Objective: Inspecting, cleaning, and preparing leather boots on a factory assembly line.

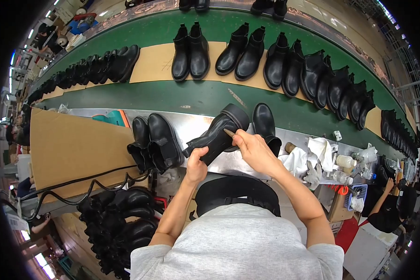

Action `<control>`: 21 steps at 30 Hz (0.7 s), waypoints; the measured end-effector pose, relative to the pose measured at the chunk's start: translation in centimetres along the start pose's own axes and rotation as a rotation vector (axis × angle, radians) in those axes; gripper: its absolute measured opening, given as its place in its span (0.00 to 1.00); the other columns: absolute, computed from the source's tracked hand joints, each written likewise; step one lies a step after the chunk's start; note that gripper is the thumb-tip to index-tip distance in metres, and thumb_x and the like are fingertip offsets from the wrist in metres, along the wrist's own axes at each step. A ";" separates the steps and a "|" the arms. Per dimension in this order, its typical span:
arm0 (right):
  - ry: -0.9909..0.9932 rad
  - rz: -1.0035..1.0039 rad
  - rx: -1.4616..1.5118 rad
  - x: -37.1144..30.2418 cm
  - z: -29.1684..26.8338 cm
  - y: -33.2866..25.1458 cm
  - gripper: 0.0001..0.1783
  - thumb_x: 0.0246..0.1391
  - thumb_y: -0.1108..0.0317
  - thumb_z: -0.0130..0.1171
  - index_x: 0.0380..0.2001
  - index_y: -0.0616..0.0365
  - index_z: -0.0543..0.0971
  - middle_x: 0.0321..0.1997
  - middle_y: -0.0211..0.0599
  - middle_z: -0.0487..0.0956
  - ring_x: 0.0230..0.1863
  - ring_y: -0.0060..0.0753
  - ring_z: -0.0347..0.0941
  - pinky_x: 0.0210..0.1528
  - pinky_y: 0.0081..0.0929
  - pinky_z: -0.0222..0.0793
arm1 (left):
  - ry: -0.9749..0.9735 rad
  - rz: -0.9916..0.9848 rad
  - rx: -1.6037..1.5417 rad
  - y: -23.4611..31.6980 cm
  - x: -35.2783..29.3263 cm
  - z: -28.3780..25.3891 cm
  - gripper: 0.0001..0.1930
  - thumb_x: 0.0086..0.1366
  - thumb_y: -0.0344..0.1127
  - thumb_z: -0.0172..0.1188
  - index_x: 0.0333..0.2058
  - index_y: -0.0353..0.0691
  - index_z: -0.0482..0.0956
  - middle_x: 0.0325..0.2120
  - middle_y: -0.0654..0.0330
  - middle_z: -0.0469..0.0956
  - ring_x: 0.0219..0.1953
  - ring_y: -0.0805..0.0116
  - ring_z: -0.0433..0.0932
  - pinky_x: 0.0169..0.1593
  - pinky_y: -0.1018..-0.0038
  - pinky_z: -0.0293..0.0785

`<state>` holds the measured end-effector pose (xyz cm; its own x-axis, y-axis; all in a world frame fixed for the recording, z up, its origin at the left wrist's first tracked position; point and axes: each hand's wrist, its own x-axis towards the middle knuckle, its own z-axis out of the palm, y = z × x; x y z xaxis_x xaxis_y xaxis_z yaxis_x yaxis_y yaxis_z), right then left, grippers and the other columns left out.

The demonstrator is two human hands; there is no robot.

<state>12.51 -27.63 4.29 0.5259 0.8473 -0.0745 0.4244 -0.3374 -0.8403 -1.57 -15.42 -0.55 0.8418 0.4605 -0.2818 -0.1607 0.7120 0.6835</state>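
Observation:
A black ankle boot (215,134) lies tilted over the metal worktop, its heel and sole edge turned up and away from me. My left hand (197,166) is closed on the end of its shaft, thumb on top. Between the fingers of my right hand (255,149) is a short brown stick-like tool (229,133), its tip against the side of the boot. What the tool is made of I cannot tell. Just right of the held boot stands another black boot (264,120), partly behind my right hand. A pair of black boots (162,140) stands to the left.
Beyond the worktop runs a green conveyor (196,100) with rows of black boots on cardboard. Cardboard (74,149) and a coiled black cable lie at left, above piled boots (119,219). White cloths (319,151), a glove and bottles (345,162) sit right. Another person (394,203) works far right.

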 end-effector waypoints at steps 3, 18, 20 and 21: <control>-0.148 0.091 0.362 0.4 -0.6 1.6 0.24 0.62 0.54 0.36 0.26 0.64 0.71 0.15 0.41 0.68 0.20 0.32 0.68 0.26 0.28 0.62 | 0.004 -0.041 -0.012 0.9 0.6 0.4 0.19 0.56 0.32 0.44 0.44 0.28 0.72 0.44 0.53 0.73 0.48 0.64 0.71 0.56 0.71 0.60; 0.095 0.218 -0.008 -1.5 -3.1 1.7 0.19 0.60 0.56 0.38 0.35 0.60 0.73 0.16 0.42 0.70 0.20 0.39 0.69 0.26 0.34 0.62 | -0.051 -0.077 0.050 1.5 2.2 0.9 0.20 0.57 0.34 0.44 0.46 0.28 0.70 0.44 0.52 0.74 0.48 0.63 0.72 0.56 0.70 0.61; 0.339 0.307 0.143 -4.0 -6.8 3.6 0.20 0.60 0.57 0.37 0.40 0.59 0.74 0.21 0.31 0.71 0.23 0.22 0.65 0.26 0.26 0.62 | -0.017 -0.113 0.032 2.6 2.2 0.1 0.20 0.57 0.34 0.44 0.45 0.27 0.71 0.44 0.52 0.74 0.48 0.62 0.72 0.56 0.70 0.62; 0.468 0.422 0.073 -4.9 -8.5 5.6 0.16 0.60 0.62 0.40 0.40 0.61 0.73 0.24 0.36 0.75 0.22 0.29 0.69 0.28 0.28 0.65 | -0.040 -0.133 0.031 3.3 2.2 -0.4 0.20 0.57 0.34 0.44 0.45 0.27 0.71 0.44 0.52 0.74 0.48 0.62 0.72 0.56 0.70 0.62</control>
<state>18.52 -37.13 4.51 0.9106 0.3729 -0.1784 0.0678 -0.5603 -0.8255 -0.47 -11.83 0.85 0.8744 0.3414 -0.3448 -0.0307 0.7481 0.6628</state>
